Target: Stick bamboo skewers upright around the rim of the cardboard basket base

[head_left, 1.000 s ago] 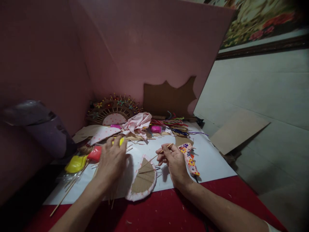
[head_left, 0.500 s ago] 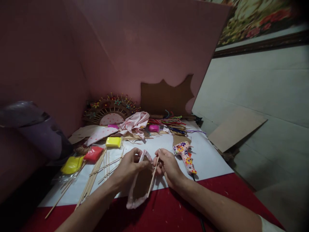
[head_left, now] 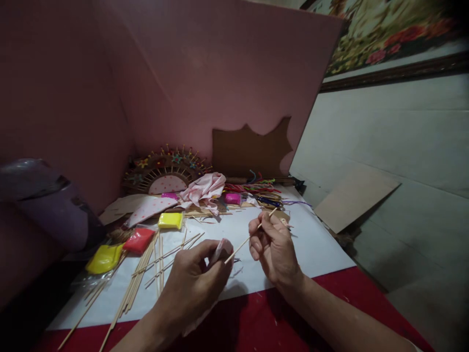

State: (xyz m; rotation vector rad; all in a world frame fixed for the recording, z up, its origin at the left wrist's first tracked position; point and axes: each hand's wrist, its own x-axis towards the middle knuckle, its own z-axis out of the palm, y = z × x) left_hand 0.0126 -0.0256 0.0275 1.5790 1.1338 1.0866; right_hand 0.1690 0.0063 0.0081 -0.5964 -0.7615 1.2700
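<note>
My left hand (head_left: 196, 281) is closed around a cardboard piece edged with pale pink cloth (head_left: 222, 248); most of the piece is hidden behind my fingers. A thin wooden stick (head_left: 242, 243) is pinched between thumb and fingers of my right hand (head_left: 276, 252). It slants down to the left, its lower end at the cardboard piece by my left thumb. Whether that end touches the piece I cannot tell. Behind my right hand, a flower-patterned hot glue gun (head_left: 284, 223) is mostly covered.
Loose wooden sticks (head_left: 141, 281) lie left on white paper (head_left: 318, 244) over a red cloth (head_left: 340, 298). Yellow (head_left: 170, 220) and red (head_left: 139, 240) clay packets are near them. Behind are crumpled pink fabric (head_left: 205, 189), a decorated fan shape (head_left: 166, 168) and cut cardboard (head_left: 249, 151).
My right hand has risen and moved right, swinging the stick from steep to a shallower slant. My left hand has turned the cardboard piece, hiding its brown face.
</note>
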